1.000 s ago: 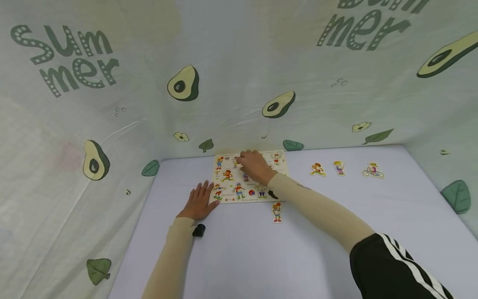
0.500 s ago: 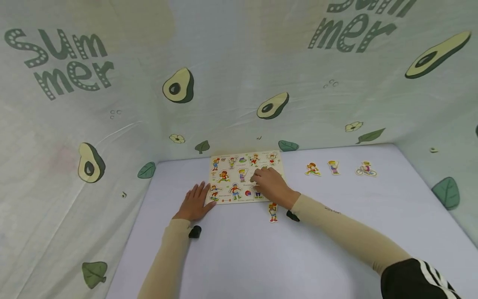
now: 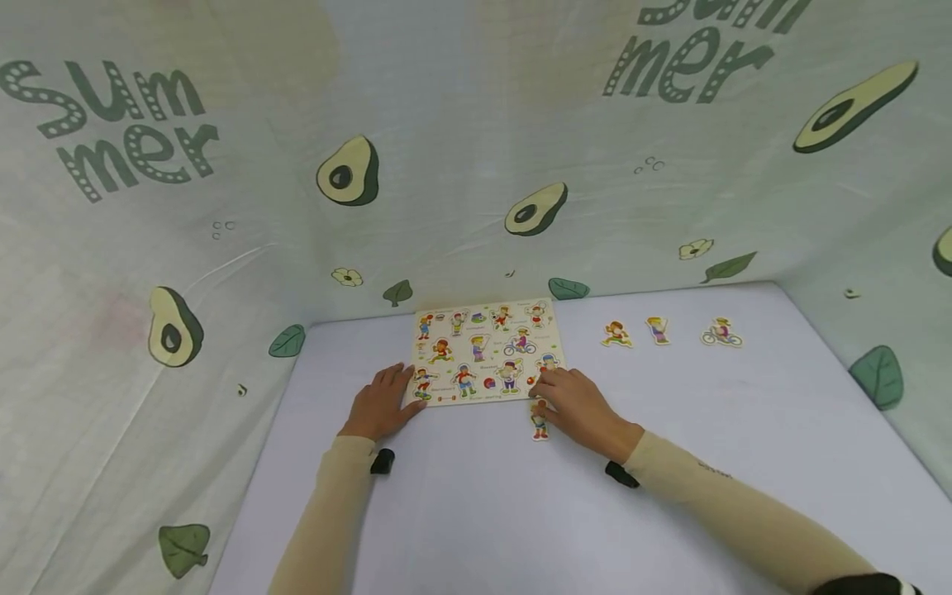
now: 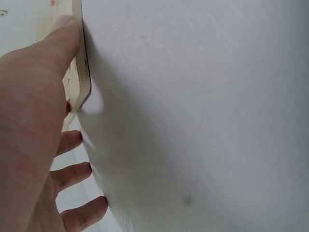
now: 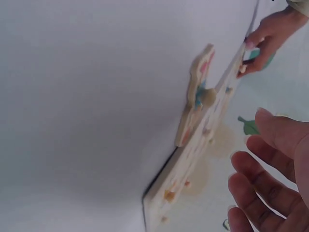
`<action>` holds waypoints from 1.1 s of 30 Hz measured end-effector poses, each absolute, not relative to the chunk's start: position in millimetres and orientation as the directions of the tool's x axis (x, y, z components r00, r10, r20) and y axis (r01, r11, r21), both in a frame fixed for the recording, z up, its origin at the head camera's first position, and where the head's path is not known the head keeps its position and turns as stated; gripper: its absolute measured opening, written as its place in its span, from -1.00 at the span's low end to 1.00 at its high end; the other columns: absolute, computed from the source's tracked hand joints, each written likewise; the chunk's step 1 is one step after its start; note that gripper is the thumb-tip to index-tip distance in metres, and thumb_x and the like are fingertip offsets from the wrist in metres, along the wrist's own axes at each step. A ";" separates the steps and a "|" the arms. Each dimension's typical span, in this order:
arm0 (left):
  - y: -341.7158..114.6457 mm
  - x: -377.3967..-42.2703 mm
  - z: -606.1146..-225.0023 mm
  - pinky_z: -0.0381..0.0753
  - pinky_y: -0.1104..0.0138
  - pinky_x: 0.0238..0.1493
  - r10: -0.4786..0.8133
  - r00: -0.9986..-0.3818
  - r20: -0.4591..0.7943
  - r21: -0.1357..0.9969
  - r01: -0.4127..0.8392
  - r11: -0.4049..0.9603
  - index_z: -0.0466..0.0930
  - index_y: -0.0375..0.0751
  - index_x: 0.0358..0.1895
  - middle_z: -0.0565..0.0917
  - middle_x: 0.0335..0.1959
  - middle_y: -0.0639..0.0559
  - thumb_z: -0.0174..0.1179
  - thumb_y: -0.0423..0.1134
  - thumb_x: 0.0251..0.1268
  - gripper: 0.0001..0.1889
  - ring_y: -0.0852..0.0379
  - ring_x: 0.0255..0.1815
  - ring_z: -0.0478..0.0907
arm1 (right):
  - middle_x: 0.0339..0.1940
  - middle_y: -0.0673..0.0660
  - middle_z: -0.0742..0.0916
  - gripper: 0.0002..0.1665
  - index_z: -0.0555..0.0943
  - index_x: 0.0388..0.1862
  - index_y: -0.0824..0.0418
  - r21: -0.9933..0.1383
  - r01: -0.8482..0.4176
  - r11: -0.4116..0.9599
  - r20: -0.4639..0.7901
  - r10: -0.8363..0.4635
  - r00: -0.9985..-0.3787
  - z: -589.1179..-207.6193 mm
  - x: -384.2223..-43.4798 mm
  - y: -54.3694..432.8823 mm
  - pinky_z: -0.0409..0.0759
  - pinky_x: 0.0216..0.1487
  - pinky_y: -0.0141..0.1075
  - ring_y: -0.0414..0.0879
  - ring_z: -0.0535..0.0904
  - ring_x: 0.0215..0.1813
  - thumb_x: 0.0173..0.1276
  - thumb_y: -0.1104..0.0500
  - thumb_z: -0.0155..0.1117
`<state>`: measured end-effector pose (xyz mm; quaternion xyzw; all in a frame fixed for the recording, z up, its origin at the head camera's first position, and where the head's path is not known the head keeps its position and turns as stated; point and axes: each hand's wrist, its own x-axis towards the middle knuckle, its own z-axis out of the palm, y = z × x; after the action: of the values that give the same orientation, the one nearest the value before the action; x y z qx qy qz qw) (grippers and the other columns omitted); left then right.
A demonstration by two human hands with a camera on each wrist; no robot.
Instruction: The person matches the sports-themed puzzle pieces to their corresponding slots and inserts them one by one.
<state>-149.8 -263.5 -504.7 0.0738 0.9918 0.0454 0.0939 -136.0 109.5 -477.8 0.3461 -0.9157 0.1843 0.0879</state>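
Observation:
My left hand [image 3: 379,405] lies with fingers spread beside the near left corner of a pale wooden puzzle board [image 3: 479,395]; in the left wrist view its thumb [image 4: 67,36] rests on the board's edge. Colourful printed sports figures cover the board. At its near right corner is my right hand [image 3: 583,413], above a loose figure-shaped puzzle piece [image 3: 540,426] that it partly hides. The right wrist view shows this piece [image 5: 193,108] with a small round knob [image 5: 208,98], apart from the loosely bent fingers [image 5: 256,169], which hold nothing.
Right of the board lie three more loose puzzle pieces: a runner [image 3: 616,334], a figure in purple [image 3: 658,330] and a cyclist [image 3: 721,332]. A patterned cloth [image 3: 446,223] hangs behind the white table [image 3: 476,504].
My right hand has moved from the board's upper middle, rightward and towards me, to the near right corner, uncovering the printed figures. My left hand stays in place; the head view shifts slightly.

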 end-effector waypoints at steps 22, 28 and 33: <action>-262.6 -150.6 -497.5 0.56 -0.30 0.28 0.135 -0.981 -0.143 0.121 0.118 0.986 0.36 -0.14 0.61 0.36 0.62 -0.22 0.34 0.24 0.40 -0.15 -0.26 0.59 0.33 | -0.14 -0.01 0.80 -0.72 0.80 -0.13 0.13 -0.267 -0.670 0.692 0.189 -0.644 -0.741 -493.1 -120.6 110.4 0.57 -0.11 -0.18 -0.05 0.68 -0.08 0.20 0.14 0.67; -264.4 -152.8 -500.9 0.57 -0.31 0.26 0.136 -0.981 -0.138 0.118 0.120 0.986 0.36 -0.14 0.61 0.36 0.62 -0.21 0.34 0.25 0.40 -0.15 -0.26 0.59 0.33 | -0.16 -0.04 0.80 -0.74 0.80 -0.16 0.10 -0.259 -0.669 0.696 0.189 -0.643 -0.742 -494.5 -122.1 108.9 0.56 -0.13 -0.21 -0.08 0.66 -0.11 0.19 0.14 0.67; -264.0 -152.7 -500.8 0.56 -0.32 0.27 0.132 -0.979 -0.153 0.123 0.114 0.986 0.35 -0.13 0.62 0.35 0.63 -0.21 0.32 0.26 0.42 -0.15 -0.27 0.60 0.31 | -0.23 -0.06 0.78 -0.76 0.79 -0.23 0.09 -0.254 -0.665 0.702 0.205 -0.633 -0.746 -495.3 -122.4 106.2 0.54 -0.16 -0.24 -0.10 0.63 -0.18 0.15 0.19 0.69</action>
<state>-152.7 -264.0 -500.8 0.0619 0.9932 0.0571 0.0808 -122.4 106.2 -495.3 0.3523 -0.9211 0.1574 0.0513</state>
